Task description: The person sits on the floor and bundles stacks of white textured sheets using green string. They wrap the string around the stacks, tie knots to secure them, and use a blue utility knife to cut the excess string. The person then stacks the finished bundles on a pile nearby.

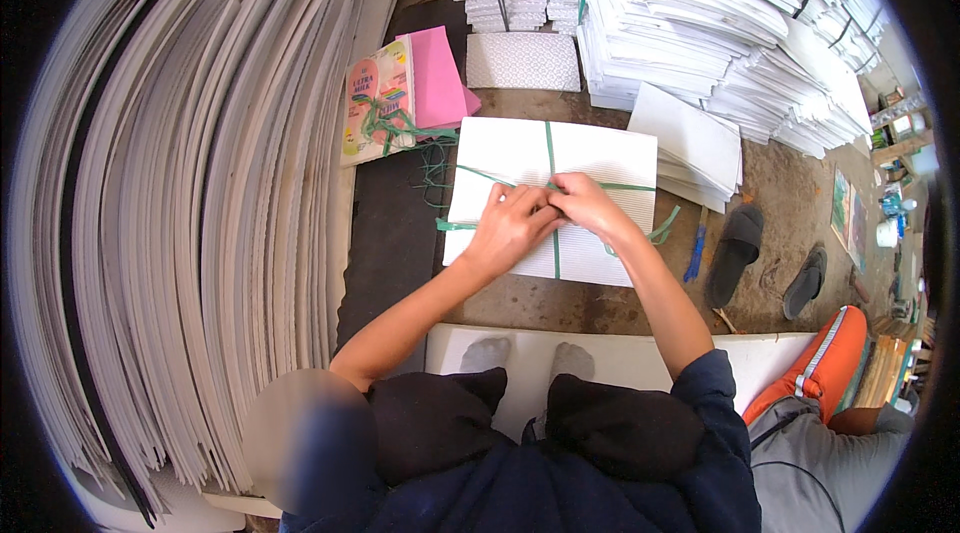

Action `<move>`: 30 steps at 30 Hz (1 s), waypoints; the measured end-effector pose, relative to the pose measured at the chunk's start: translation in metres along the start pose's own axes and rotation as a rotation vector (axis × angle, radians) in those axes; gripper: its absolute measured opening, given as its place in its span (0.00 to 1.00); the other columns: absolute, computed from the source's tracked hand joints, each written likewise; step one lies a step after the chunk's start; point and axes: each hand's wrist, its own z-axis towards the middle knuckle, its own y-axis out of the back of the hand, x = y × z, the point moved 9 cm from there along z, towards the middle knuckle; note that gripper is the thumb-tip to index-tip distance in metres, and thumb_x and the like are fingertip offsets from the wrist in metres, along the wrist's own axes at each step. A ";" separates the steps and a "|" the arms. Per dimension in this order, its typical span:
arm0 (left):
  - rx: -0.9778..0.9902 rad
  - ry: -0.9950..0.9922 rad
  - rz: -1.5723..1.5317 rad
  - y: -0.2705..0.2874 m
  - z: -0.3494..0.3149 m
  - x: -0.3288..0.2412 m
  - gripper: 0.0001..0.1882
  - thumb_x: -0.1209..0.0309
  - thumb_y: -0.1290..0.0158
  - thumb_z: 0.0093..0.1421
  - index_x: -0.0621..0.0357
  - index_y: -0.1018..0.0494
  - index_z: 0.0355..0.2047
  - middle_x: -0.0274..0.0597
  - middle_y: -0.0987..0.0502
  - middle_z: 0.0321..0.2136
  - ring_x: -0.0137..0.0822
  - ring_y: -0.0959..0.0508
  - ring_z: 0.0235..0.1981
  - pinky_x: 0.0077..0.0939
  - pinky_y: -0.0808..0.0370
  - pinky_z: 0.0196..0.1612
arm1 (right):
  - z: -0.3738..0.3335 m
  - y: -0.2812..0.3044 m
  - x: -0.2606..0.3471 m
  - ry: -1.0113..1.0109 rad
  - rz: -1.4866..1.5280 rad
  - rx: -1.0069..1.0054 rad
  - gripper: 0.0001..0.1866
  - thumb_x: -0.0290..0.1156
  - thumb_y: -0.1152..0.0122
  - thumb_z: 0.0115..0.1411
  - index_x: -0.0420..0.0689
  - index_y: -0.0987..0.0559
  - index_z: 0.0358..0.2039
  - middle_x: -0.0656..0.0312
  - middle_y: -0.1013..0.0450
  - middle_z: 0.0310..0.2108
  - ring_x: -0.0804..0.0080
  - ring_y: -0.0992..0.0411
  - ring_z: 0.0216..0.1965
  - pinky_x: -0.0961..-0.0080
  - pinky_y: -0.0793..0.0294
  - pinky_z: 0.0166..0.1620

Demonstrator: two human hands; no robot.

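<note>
Dark navy cloth on the person's upper body (560,493) lies nearest the camera, with black-clad knees (625,423) and grey-socked feet (573,361) between it and a flat bundle of white corrugated cardboard (490,148). That bundle, crossed by flat green plastic strapping (551,148), lies low at floor level, just beyond the feet. Over its middle, where the strapping crosses, the left hand (518,223) rests with fingers bent and close together, while the right hand (590,205) meets it with thumb and fingers drawn in narrow; whether either pinches the strapping cannot be told, as the fingertips hide one another. Loose green ends (664,225) trail off the bundle's right side. Left of the bundle are pink flat sheets (432,73), a printed, multicoloured cardboard pack (365,123) and, farther out, a long row of greyish-white sheets on edge (230,213). Beyond it rise tall stacks of white sheets (690,18). To its right are two black slide sandals (737,253) and, farther out and nearer the camera, another person's orange-clothed limb (820,363).
</note>
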 end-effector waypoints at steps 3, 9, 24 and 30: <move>-0.004 0.194 -0.127 0.011 0.001 0.038 0.07 0.68 0.45 0.47 0.57 0.28 0.23 0.37 0.30 0.25 0.35 0.29 0.28 0.30 0.37 0.31 | 0.005 0.000 0.006 0.105 -0.199 -0.039 0.16 0.38 0.48 0.55 0.35 0.26 0.26 0.56 0.31 0.19 0.71 0.34 0.22 0.72 0.36 0.28; 0.089 0.431 -0.054 -0.012 0.041 0.094 0.12 0.62 0.44 0.48 0.58 0.25 0.24 0.44 0.26 0.24 0.44 0.26 0.27 0.34 0.31 0.32 | -0.001 0.000 0.012 0.072 -0.179 -0.042 0.16 0.39 0.48 0.56 0.36 0.25 0.26 0.55 0.30 0.20 0.69 0.34 0.23 0.73 0.35 0.30; 0.245 0.687 -0.124 -0.058 0.058 0.108 0.10 0.67 0.46 0.46 0.61 0.23 0.25 0.48 0.23 0.23 0.44 0.23 0.28 0.32 0.27 0.33 | 0.001 0.006 0.008 0.088 -0.108 -0.089 0.17 0.40 0.47 0.54 0.34 0.26 0.26 0.55 0.33 0.17 0.68 0.34 0.21 0.71 0.36 0.29; 0.279 0.567 -0.179 -0.080 0.072 0.099 0.11 0.64 0.47 0.47 0.58 0.25 0.27 0.46 0.23 0.25 0.42 0.23 0.30 0.33 0.27 0.36 | 0.001 0.006 0.008 0.157 -0.186 -0.097 0.18 0.39 0.47 0.54 0.33 0.26 0.27 0.52 0.31 0.17 0.65 0.32 0.22 0.70 0.35 0.30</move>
